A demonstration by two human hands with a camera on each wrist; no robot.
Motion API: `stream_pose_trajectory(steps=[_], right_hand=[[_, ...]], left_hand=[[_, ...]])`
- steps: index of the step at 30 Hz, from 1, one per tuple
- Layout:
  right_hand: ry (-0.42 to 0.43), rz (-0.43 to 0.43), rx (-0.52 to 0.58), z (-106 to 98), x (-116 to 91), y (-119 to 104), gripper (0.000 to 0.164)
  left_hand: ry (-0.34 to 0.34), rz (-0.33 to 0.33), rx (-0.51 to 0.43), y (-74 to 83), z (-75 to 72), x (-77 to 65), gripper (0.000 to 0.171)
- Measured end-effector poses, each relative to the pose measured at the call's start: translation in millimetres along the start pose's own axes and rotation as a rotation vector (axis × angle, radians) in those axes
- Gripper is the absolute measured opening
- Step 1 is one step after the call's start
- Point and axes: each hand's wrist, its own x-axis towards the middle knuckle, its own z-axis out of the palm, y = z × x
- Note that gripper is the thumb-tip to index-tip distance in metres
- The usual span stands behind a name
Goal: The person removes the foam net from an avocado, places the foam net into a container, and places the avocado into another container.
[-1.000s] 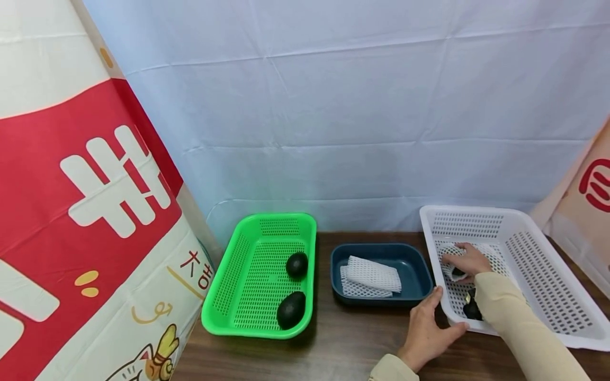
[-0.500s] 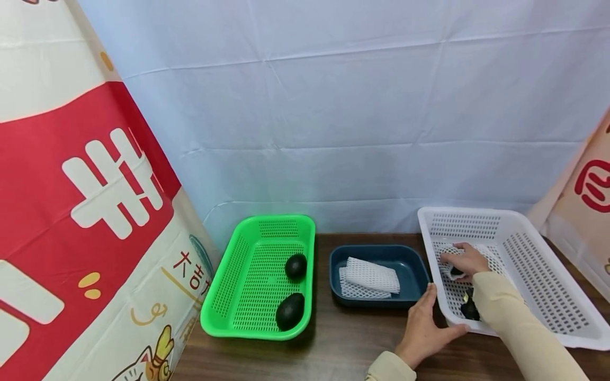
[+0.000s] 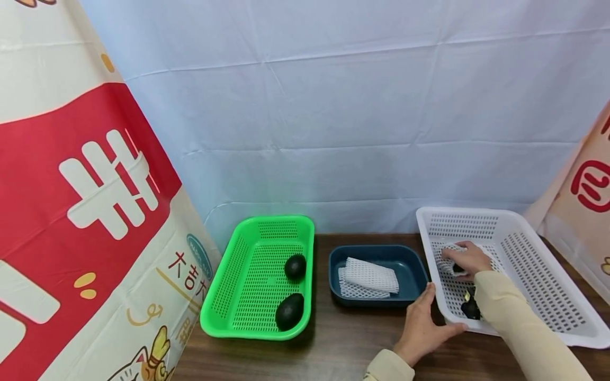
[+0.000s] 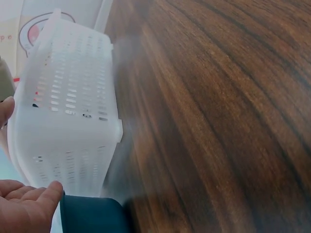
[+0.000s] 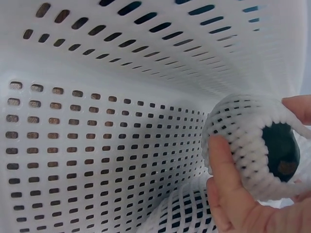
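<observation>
My right hand [image 3: 469, 259]: fingers grasping a netted fruit [image 5: 243, 136] inside the white basket [image 3: 543, 275], by its left wall. My left hand [image 3: 421, 330]: fingers extended, released, at that basket's near-left corner. Foam nets [image 3: 369, 278] in blue tray [image 3: 413, 270]; two dark fruits [image 3: 289, 312] in green basket [image 3: 252, 280].

Creased pale blue sheet [image 3: 305, 116] hanging along the far side, pretty loud red-and-cream cloth [image 3: 100, 180] on the left with a cartoon cat [image 3: 137, 369], peachy printed cloth [image 3: 581, 225] at right, dark wood-grain tabletop [image 3: 333, 344].
</observation>
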Motion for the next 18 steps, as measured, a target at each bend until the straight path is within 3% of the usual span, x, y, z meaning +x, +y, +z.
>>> stream_pose_trajectory(steps=[7, 18], right_hand=[[0.013, -0.001, 0.049, -5.0, -32.1, -31.8, 0.085], [-0.001, -0.033, 0.048, -12.2, -37.0, -34.1, 0.086]], left_hand=[[0.030, 0.017, 0.012, -1.7, -4.0, 2.1, 0.083], [0.097, 0.088, -0.016, -7.5, -9.8, 0.2, 0.080]])
